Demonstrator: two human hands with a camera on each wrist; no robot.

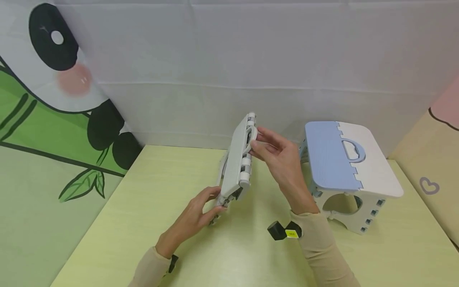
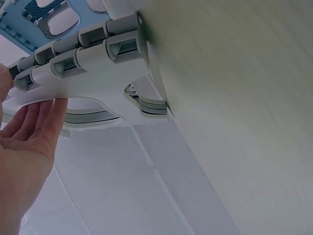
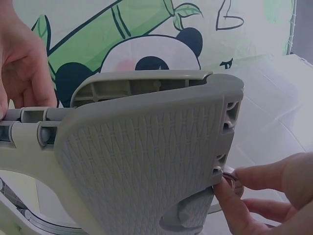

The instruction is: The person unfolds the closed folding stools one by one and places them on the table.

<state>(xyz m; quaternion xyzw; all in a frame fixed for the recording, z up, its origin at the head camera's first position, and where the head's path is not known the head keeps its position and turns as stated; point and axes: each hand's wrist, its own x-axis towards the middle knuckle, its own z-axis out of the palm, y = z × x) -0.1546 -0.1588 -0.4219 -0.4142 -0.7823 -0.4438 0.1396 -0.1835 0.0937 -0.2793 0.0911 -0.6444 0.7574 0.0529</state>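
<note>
A white and grey folding step stool point(image 1: 232, 161) is held tilted above the table, its seat panels and legs partly folded together. My left hand point(image 1: 195, 213) grips the stool's lower leg end, thumb on the near side. In the left wrist view, the fingers of that hand point(image 2: 34, 127) reach into the curved cutout of the leg panel point(image 2: 88, 90). At the upper edge, my right hand point(image 1: 281, 159) pinches the loop handle between thumb and fingers. The woven-textured grey seat half point(image 3: 142, 152) fills the right wrist view, with the right hand point(image 3: 274, 196) at its edge.
To the right, a blue and white folding stool point(image 1: 328, 155) stands unfolded on its legs, its handle lying flat on top. The pale yellow table point(image 1: 157, 179) meets a white cloth backdrop point(image 1: 215, 48). Panda-printed cloth point(image 1: 89, 131) hangs at the left.
</note>
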